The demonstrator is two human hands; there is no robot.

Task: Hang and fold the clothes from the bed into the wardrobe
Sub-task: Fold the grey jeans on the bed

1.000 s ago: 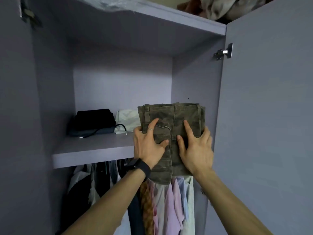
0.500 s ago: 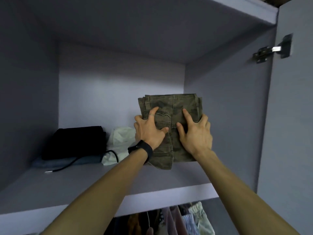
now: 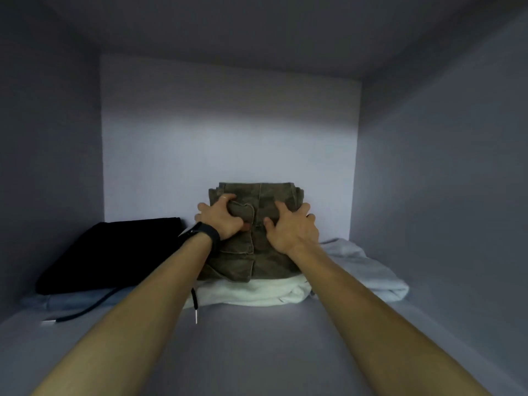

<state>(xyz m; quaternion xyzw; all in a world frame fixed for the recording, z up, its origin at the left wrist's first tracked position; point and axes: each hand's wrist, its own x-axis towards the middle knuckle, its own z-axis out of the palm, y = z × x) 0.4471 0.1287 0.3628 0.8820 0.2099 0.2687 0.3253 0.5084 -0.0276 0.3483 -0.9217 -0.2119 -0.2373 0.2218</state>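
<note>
The folded trousers lie on a white garment at the back of the shelf. The hands sit apart, both clamped on the trousers: left hand bunching the pocket flap, right hand wrapping the right edge. The fabric looks thick and soft, not slippery. Grip both side edges to keep the folds together.

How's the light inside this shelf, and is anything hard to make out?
Head view: a bright band crosses the back wall and shelf; the side walls are dim; the black garment is lost in shadow; the wide lens stretches the forearms; the left hand and right hand on the trousers are sharp.
</note>
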